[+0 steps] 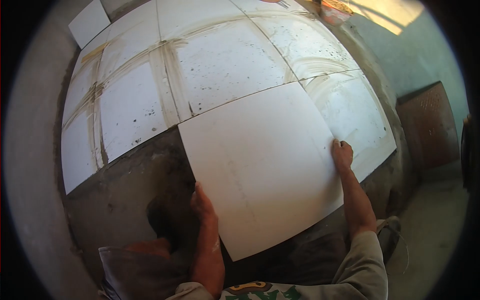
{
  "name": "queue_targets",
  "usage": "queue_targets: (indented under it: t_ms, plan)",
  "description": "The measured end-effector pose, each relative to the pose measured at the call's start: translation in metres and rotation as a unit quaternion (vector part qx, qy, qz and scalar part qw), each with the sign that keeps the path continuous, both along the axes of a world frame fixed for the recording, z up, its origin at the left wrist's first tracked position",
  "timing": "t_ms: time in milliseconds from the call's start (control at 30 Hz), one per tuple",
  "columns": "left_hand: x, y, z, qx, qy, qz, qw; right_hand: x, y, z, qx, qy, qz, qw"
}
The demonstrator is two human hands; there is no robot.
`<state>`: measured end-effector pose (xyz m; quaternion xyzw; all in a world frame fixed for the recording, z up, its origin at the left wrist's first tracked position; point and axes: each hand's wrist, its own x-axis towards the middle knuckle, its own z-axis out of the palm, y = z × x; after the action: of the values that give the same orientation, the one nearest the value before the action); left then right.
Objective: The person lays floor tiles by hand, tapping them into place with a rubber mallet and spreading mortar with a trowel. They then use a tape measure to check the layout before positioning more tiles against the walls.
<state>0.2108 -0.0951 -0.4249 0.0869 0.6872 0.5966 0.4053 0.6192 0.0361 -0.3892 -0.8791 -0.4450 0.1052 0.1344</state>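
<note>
A large white floor tile [265, 165] lies in front of me, its far edge up against the row of laid tiles. My left hand [202, 202] holds its left edge near the front, thumb up along the side, the fingers partly hidden. Bent over the opposite edge, my right hand [342, 154] grips the tile where it borders a smeared laid tile [357, 117]. Beyond, the laid tiles [225, 65] carry brown smears along their joints and dark specks.
Dark bare floor [130, 195] lies left of the held tile. A brown board [429, 125] leans by the right wall. At the back stand a reddish container [336, 11] and, in the left corner, a leaning white tile [89, 22].
</note>
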Motion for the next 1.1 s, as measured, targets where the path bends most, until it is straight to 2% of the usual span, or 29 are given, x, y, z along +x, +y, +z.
queue_targets:
  t_ms: [100,433,500,833,900,933,1000,1067,1100]
  plan:
    - [-0.006,-0.004,0.004,-0.038,-0.001,-0.022,0.999,-0.001,0.0,0.005,-0.005,0.002,0.002,1.0]
    - [-0.001,0.001,0.003,-0.03,-0.02,-0.018,0.999,0.003,0.0,-0.003,-0.001,0.001,0.006,1.0]
    - [0.001,0.002,-0.006,-0.012,0.02,0.017,1.0,0.002,0.0,-0.004,0.0,0.004,0.002,1.0]
    - [0.0,0.003,-0.011,-0.013,0.006,0.007,1.0,0.0,0.001,-0.001,-0.007,0.026,-0.007,1.0]
    - [-0.001,0.003,-0.02,0.025,0.012,0.026,0.999,0.008,0.0,-0.011,0.012,0.007,-0.003,1.0]
    - [-0.001,0.002,-0.027,0.023,0.019,0.037,0.999,0.009,0.002,-0.016,0.031,-0.011,0.008,0.999]
    - [-0.009,-0.003,-0.037,-0.046,0.119,-0.01,0.992,0.004,0.001,-0.016,0.066,-0.002,0.009,0.998]
    - [-0.009,-0.003,-0.027,-0.09,0.195,-0.039,0.976,0.011,0.003,-0.024,0.059,0.008,0.027,0.998]
    - [-0.009,-0.003,-0.026,-0.093,0.202,-0.02,0.975,0.01,0.003,-0.022,0.061,0.031,0.028,0.997]
